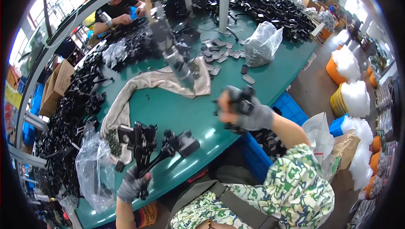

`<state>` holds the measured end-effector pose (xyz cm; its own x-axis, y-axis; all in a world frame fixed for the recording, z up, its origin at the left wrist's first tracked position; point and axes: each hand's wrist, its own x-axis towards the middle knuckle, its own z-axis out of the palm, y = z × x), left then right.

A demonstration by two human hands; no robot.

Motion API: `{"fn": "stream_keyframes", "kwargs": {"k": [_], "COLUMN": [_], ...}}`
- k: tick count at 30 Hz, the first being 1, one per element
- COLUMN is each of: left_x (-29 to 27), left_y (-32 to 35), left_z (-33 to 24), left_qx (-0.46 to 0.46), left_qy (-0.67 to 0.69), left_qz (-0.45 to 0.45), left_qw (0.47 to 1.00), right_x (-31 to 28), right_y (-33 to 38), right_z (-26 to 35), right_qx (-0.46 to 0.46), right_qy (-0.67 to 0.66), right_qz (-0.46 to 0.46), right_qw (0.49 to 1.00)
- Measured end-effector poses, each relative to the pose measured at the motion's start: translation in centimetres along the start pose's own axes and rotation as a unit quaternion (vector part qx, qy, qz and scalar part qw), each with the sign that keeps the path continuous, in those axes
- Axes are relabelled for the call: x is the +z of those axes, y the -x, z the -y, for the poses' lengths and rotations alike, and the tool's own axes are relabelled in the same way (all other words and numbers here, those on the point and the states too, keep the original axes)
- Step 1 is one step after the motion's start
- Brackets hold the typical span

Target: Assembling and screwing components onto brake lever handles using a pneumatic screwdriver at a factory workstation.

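My left hand (131, 183), in a grey fingerless glove, is closed around a black jointed stand (144, 144) at the near edge of the table. One of its arms reaches right and ends in a black block (187, 144). My right hand (258, 116), gloved the same way, grips a black jointed part (242, 102) above the table's right side; motion smears its outline. Between and beyond my hands hangs a clear-bodied power screwdriver (179, 64), tip down over a beige cloth (137, 84). Small dark screws (112, 141) lie on the cloth's near end.
Heaps of black parts (76, 106) line the left and far sides of the green table (185, 113). Grey plates (215, 57) lie near a filled clear bag (262, 45). Another plastic bag (95, 172) is by my left hand. Blue crates (290, 107) stand right; a co-worker (120, 9) sits across.
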<state>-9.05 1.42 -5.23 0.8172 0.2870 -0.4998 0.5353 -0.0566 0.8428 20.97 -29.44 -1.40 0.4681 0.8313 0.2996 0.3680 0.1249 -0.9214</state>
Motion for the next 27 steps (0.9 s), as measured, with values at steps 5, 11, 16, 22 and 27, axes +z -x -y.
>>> {"fn": "stream_keyframes", "kwargs": {"k": [5,11,16,22,27], "left_x": [1.9,3.4,4.5,7.0,9.8], "left_y": [0.4,-2.1,-5.8,-7.3,-8.8], "left_z": [-2.5,-6.6,-9.7,-12.0,-12.9], "left_qx": [0.013,-0.115,-0.093,-0.111,-0.14], "left_qy": [-0.047,-0.083,-0.025,0.052,0.1], "left_qz": [0.013,0.101,0.061,0.102,0.172], "left_qw": [0.999,0.985,0.993,0.987,0.97], "right_x": [-17.5,-41.7,-47.7,-45.5,-25.0], "right_y": [4.3,-7.2,-9.0,-0.6,3.0], "right_z": [-7.3,-14.3,-22.5,-23.0,-14.4], "right_qx": [-0.014,0.144,0.272,0.153,-0.044], "right_qy": [0.507,0.825,0.777,0.59,0.377], "right_qz": [-0.006,0.053,-0.097,-0.32,-0.468], "right_qw": [0.862,0.544,0.559,0.726,0.798]}}
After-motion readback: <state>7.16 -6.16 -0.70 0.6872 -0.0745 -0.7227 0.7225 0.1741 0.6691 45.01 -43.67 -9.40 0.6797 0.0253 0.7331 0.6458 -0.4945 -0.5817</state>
